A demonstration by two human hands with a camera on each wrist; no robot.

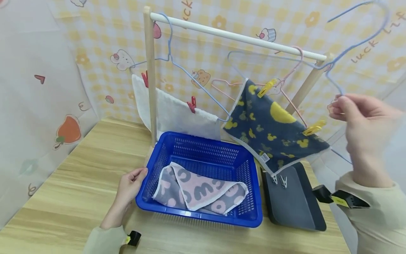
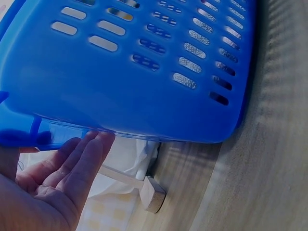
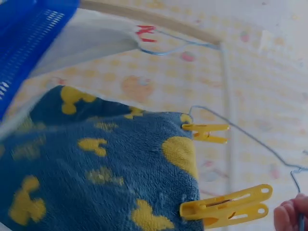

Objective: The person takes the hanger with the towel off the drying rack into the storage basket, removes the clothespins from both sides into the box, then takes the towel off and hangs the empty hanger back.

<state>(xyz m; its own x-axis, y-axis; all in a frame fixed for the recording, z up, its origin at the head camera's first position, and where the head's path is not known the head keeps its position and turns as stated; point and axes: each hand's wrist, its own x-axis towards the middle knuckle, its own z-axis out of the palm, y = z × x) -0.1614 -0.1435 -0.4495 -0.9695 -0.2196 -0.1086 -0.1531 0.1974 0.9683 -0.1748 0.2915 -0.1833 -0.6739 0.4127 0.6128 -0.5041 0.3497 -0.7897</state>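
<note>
My right hand (image 1: 364, 123) is raised at the right and pinches a blue wire hanger (image 1: 353, 46) just below its hook. From it hangs a dark blue towel (image 1: 276, 132) with yellow mouse-head shapes, tilted, fixed by two yellow clothespins (image 3: 226, 207). The hanger's hook is off the white rail (image 1: 238, 34), up and to the right of its end. My left hand (image 1: 130, 187) holds the left rim of a blue plastic basket (image 1: 203, 213), fingers under the rim in the left wrist view. A folded pink and grey towel (image 1: 201, 190) lies in the basket.
On the wooden rack (image 1: 151, 77), another blue hanger (image 1: 187, 72) carries a white towel (image 1: 180, 113) with red clothespins (image 1: 192, 104). A pink hanger (image 1: 293, 70) hangs near the rail's right end. A dark tray (image 1: 295, 208) with small clothespins (image 1: 283, 182) stands right of the basket.
</note>
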